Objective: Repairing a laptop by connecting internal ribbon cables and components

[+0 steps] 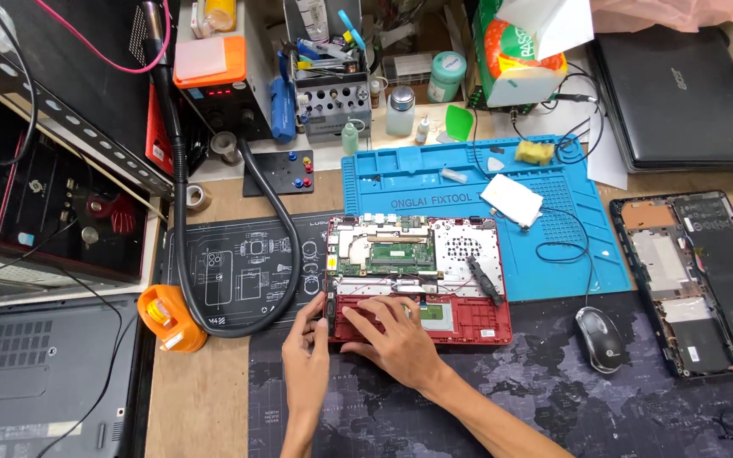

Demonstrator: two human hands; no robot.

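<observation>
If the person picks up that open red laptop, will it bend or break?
The red laptop probably stays stiff, since its shell looks like hard plastic. Its bare circuit board looks fragile. The loose black part lying on top might slide off if tilted.

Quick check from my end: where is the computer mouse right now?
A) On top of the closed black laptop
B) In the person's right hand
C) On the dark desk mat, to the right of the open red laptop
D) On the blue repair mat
C: the computer mouse lies on the dark desk mat, right of the open red laptop, while the right hand rests on that laptop's lower half.
</observation>
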